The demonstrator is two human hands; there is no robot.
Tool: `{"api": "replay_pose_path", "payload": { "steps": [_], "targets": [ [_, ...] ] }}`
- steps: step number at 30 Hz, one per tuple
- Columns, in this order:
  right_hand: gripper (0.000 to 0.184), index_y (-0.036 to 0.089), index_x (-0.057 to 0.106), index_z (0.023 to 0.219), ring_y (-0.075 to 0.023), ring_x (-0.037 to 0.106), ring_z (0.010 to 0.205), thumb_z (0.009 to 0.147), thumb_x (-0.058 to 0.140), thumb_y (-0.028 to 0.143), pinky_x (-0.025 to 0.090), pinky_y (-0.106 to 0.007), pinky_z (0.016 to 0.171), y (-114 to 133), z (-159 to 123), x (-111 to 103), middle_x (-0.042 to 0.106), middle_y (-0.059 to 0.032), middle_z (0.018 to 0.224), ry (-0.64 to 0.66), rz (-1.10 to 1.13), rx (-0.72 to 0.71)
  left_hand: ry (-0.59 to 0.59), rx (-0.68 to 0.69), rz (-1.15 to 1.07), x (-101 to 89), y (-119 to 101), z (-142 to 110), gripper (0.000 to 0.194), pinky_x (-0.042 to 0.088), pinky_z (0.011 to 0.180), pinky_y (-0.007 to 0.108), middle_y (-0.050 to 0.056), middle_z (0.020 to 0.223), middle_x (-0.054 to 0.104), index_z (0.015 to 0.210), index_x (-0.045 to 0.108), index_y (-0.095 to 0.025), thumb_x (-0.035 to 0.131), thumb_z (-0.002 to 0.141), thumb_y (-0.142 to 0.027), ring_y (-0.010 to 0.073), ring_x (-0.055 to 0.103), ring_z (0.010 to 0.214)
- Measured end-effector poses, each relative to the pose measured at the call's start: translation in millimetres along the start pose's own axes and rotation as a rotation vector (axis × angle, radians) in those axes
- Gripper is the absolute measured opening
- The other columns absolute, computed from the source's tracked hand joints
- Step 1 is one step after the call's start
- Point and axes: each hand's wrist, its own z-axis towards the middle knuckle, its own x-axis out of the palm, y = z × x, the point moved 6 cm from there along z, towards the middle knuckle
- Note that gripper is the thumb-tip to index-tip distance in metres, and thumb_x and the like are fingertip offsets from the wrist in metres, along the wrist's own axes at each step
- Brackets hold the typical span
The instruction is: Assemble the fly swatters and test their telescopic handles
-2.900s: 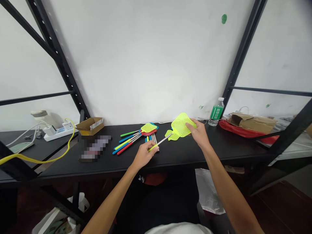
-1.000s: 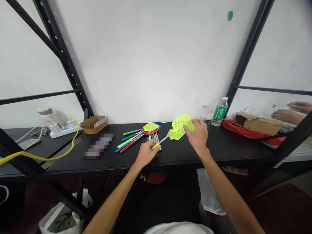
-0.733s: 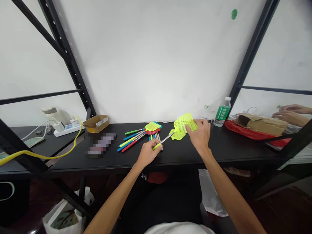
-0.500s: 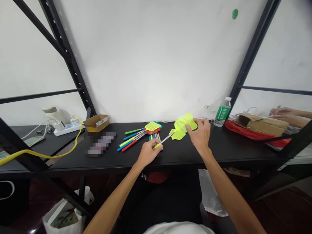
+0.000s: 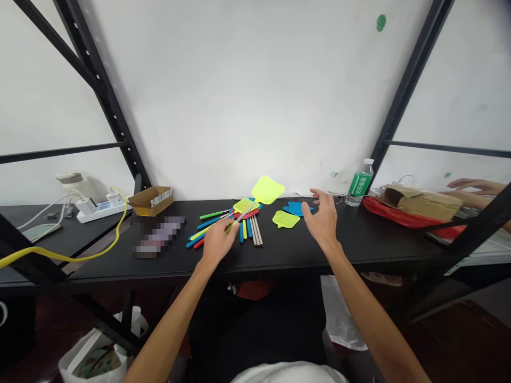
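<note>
My left hand (image 5: 216, 240) grips the handle of a yellow fly swatter (image 5: 266, 190), whose mesh head is raised above the pile of finished swatters (image 5: 223, 222) with coloured handles on the black table (image 5: 379, 239). My right hand (image 5: 321, 219) hovers open over the table, fingers spread, holding nothing. Just left of it lie a loose yellow swatter head (image 5: 285, 219) and a blue swatter head (image 5: 297, 208). Several bare rods (image 5: 254, 231) with coloured grips lie beside my left hand.
A small cardboard box (image 5: 151, 199) and a blurred item (image 5: 157, 239) sit to the left, with a power strip (image 5: 99, 208) and yellow cable (image 5: 75, 260). A water bottle (image 5: 357, 183), brown paper bag (image 5: 420, 199) on red plastic, and another person's hand (image 5: 477, 186) are at the right.
My right hand let go of the yellow head and opened. My left hand swung the swatter left, over the pile. A blue head now shows on the table.
</note>
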Motion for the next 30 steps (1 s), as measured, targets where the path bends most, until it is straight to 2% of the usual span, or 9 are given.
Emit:
{"api": "replay_pose_path", "payload": {
  "steps": [3, 5, 9, 13, 18, 21, 23, 26, 30],
  "targets": [
    [0.041, 0.020, 0.058, 0.124, -0.0245, 0.061, 0.095, 0.084, 0.054, 0.026, 0.048, -0.039, 0.084, -1.7, 0.0, 2.8, 0.059, -0.0116, 0.116, 0.026, 0.000, 0.014, -0.045, -0.047, 0.303, -21.9, 26.0, 8.5, 0.042, 0.039, 0.070, 0.031, 0.009, 0.092, 0.067, 0.102, 0.075, -0.020, 0.041, 0.096, -0.044, 0.0248, 0.062, 0.085],
    [0.041, 0.021, 0.059, 0.124, -0.0242, 0.062, 0.093, 0.084, 0.055, 0.027, 0.049, -0.038, 0.081, -1.9, -1.3, 7.6, 0.060, -0.0110, 0.116, 0.074, 0.002, 0.014, -0.012, -0.066, 0.417, -27.9, 38.5, 10.6, 0.043, 0.039, 0.070, 0.033, 0.010, 0.093, 0.066, 0.102, 0.075, -0.021, 0.038, 0.097, -0.043, 0.0257, 0.063, 0.085],
    [0.033, 0.023, 0.064, 0.116, -0.0228, 0.064, 0.088, 0.085, 0.054, 0.028, 0.049, -0.036, 0.076, 0.6, -6.7, 20.1, 0.061, -0.0090, 0.115, 0.201, 0.010, 0.006, 0.088, -0.049, 0.548, -22.3, 48.3, 9.1, 0.039, 0.039, 0.075, 0.036, 0.010, 0.093, 0.067, 0.102, 0.076, -0.022, 0.041, 0.096, -0.039, 0.0281, 0.064, 0.089],
    [0.027, 0.023, 0.067, 0.110, -0.0215, 0.065, 0.085, 0.086, 0.054, 0.029, 0.048, -0.034, 0.074, 4.5, -14.1, 32.4, 0.064, -0.0074, 0.112, 0.299, 0.024, -0.012, 0.090, -0.032, 0.601, -16.3, 48.2, 6.4, 0.032, 0.038, 0.080, 0.040, 0.011, 0.099, 0.069, 0.105, 0.075, -0.022, 0.049, 0.093, -0.035, 0.0297, 0.063, 0.093],
    [0.025, 0.024, 0.068, 0.108, -0.0206, 0.065, 0.086, 0.088, 0.053, 0.028, 0.048, -0.033, 0.074, 10.4, -27.9, 50.5, 0.066, -0.0068, 0.115, 0.435, 0.036, -0.031, 0.035, -0.019, 0.607, -19.8, 42.8, 6.5, 0.033, 0.038, 0.082, 0.041, 0.012, 0.106, 0.069, 0.109, 0.073, -0.022, 0.048, 0.093, -0.036, 0.0304, 0.062, 0.096],
    [0.027, 0.026, 0.070, 0.112, -0.0208, 0.066, 0.089, 0.091, 0.054, 0.030, 0.049, -0.034, 0.080, 19.9, -41.7, 65.4, 0.069, -0.0053, 0.115, 0.609, 0.074, -0.099, 0.013, -0.005, 0.539, -19.6, 30.7, 8.1, 0.033, 0.039, 0.080, 0.039, 0.011, 0.104, 0.069, 0.109, 0.073, -0.021, 0.048, 0.094, -0.036, 0.0291, 0.062, 0.096],
    [0.033, 0.028, 0.068, 0.121, -0.0226, 0.065, 0.102, 0.092, 0.054, 0.032, 0.049, -0.035, 0.088, 28.1, -52.9, 74.2, 0.068, -0.0053, 0.123, 0.735, 0.112, -0.177, 0.060, 0.036, 0.431, -11.9, 17.6, 7.9, 0.031, 0.040, 0.077, 0.035, 0.009, 0.097, 0.071, 0.108, 0.072, -0.022, 0.049, 0.094, -0.034, 0.0260, 0.063, 0.091],
    [0.038, 0.031, 0.064, 0.130, -0.0256, 0.057, 0.122, 0.093, 0.055, 0.036, 0.045, -0.039, 0.099, 37.4, -67.1, 82.3, 0.061, -0.0049, 0.137, 0.846, 0.124, -0.285, 0.204, 0.148, 0.242, 9.2, -5.3, 1.9, 0.029, 0.040, 0.072, 0.030, 0.004, 0.086, 0.070, 0.112, 0.070, -0.023, 0.051, 0.093, -0.034, 0.0210, 0.064, 0.082],
    [0.033, 0.032, 0.068, 0.124, -0.0253, 0.058, 0.119, 0.097, 0.050, 0.034, 0.043, -0.040, 0.100, 43.9, -77.1, 87.0, 0.064, -0.0031, 0.132, 0.893, 0.089, -0.370, 0.277, 0.189, 0.211, 29.3, -17.5, -7.8, 0.028, 0.039, 0.067, 0.029, 0.003, 0.085, 0.067, 0.110, 0.070, -0.026, 0.052, 0.093, -0.036, 0.0197, 0.062, 0.078]
  ]
}}
